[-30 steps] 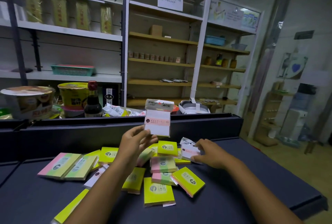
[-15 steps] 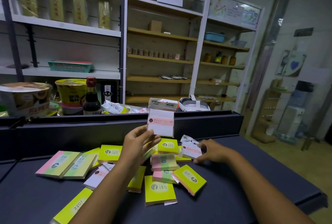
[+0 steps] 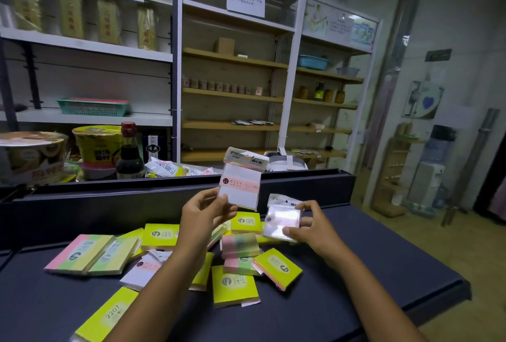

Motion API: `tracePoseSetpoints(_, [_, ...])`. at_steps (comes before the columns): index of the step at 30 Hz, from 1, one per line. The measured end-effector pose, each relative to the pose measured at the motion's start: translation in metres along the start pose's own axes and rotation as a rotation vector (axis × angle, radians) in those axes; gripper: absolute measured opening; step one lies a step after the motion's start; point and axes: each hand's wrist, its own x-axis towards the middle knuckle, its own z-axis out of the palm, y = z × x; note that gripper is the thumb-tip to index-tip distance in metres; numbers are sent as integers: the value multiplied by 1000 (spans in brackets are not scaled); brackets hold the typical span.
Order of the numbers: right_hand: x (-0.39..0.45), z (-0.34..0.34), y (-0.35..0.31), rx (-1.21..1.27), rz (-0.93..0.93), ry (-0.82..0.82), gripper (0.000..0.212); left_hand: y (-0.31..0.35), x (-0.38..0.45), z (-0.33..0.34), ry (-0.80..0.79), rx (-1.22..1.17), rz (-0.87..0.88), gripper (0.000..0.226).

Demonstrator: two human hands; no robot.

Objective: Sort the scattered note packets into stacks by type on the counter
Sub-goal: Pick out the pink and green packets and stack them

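My left hand [image 3: 205,211] pinches the lower corner of a white note packet with a pink band [image 3: 241,187], held upright above the dark counter [image 3: 342,287]. My right hand [image 3: 312,228] grips a second white packet in shiny wrap [image 3: 280,221], lifted off the pile. Below them lie several scattered packets: yellow-green ones [image 3: 235,285], pink-and-green ones [image 3: 239,244], and another white pink-banded packet [image 3: 145,269] partly under my left forearm.
A raised black ledge [image 3: 109,199] runs behind the counter, with noodle cups [image 3: 32,155], a sauce bottle [image 3: 129,155] and snack bags on it. Shelving stands beyond. The counter's right edge [image 3: 438,300] drops to the floor.
My right hand has picked the shiny white packet up off the pile and raised it toward the one in my left hand. My left hand has stayed about where it was.
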Motion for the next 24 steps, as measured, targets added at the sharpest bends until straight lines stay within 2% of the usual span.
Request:
tracePoseSetpoints(7, [-66,12,-28,306,-142,113,56,7,-55,-20,126,-57,22,21])
tracePoseSetpoints(17, [-170,37,-55,410,-266,27,66,50,-183,-58,287,-82,117,17])
tracePoseSetpoints(24, [-228,78,-71,473,-336,26,57,88,-257,-93,353,16,191,25])
